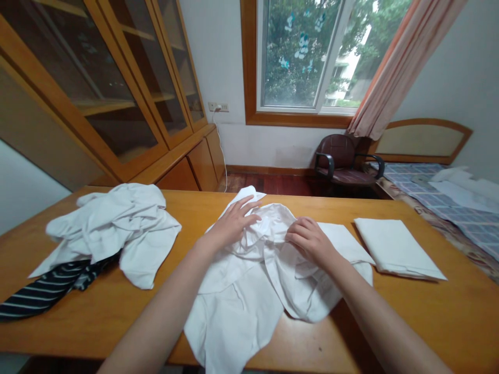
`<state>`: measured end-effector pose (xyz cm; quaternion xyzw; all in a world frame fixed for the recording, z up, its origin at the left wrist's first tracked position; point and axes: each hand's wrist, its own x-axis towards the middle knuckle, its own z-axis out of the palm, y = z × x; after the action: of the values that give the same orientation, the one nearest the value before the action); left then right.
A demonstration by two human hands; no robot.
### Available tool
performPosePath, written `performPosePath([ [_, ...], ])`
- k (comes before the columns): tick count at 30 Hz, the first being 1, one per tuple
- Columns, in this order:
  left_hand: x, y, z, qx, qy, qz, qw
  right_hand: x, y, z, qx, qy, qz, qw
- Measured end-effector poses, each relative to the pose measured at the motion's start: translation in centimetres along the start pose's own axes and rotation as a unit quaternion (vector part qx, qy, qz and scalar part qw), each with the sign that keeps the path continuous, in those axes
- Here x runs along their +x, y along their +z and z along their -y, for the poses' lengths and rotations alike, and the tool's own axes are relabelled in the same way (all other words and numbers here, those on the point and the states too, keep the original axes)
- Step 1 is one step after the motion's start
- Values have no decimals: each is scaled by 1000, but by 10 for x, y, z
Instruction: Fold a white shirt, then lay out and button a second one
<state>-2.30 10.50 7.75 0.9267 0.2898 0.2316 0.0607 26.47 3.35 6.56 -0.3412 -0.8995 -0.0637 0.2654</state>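
Note:
A crumpled white shirt (241, 296) lies spread on the wooden table in front of me, one part hanging over the near edge. My left hand (233, 221) rests on its upper left side, fingers apart and stretched toward the bunched collar area (273, 215). On the other side of that bunch, my right hand (310, 239) has its fingers curled together on the fabric, pinching a fold. The fingertips of the right hand are partly hidden by the hand itself.
A folded white garment (397, 246) lies at the table's right. On the left is a heap of white cloth (117, 223) with a dark striped tie (50, 285) under it. Beyond the table (296, 343) stand a glass-door cabinet (187, 135), an office chair (339, 158) and a bed (448, 202).

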Motion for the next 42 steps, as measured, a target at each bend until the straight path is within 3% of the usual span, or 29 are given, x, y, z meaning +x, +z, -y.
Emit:
performPosePath([
  [5, 25, -19, 11, -30, 63, 76, 995, 2, -5, -2, 2, -22, 3, 1000],
  [10, 21, -23, 29, -51, 39, -14, 998, -7, -9, -10, -8, 5, -20, 1000],
  [12, 16, -25, 29, -59, 23, -20, 998, -10, -9, -11, -5, 16, -28, 999],
  [18, 15, -28, 17, -142, -7, 88, 986, -5, -12, -10, 21, 22, -39, 999],
  [20, 15, -27, 18, -184, -12, 97, 978, -2, -11, -11, 22, 19, -38, 999],
  [23, 15, -18, 22, -247, -37, 45, 967, 0, -9, -15, 32, 32, -40, 998],
  [29, 9, 15, 23, -287, -131, -101, 944, 2, 1, -18, 95, 125, -105, 982],
  [32, 6, 29, 23, -275, -170, -144, 935, -2, 12, -26, 151, 200, -133, 959],
  [34, 2, 36, 23, -273, -197, -167, 927, -8, 21, -34, 223, 268, -140, 927],
  [36, -2, 41, 23, -280, -225, -188, 914, -17, 28, -41, 300, 335, -113, 886],
  [38, -6, 47, 22, -300, -258, -206, 895, -24, 31, -43, 353, 369, -36, 859],
  [40, -9, 53, 21, -340, -290, -213, 869, -29, 31, -41, 366, 362, 55, 856],
  [42, -12, 60, 19, -388, -310, -207, 843, -30, 30, -36, 338, 354, 104, 866],
])
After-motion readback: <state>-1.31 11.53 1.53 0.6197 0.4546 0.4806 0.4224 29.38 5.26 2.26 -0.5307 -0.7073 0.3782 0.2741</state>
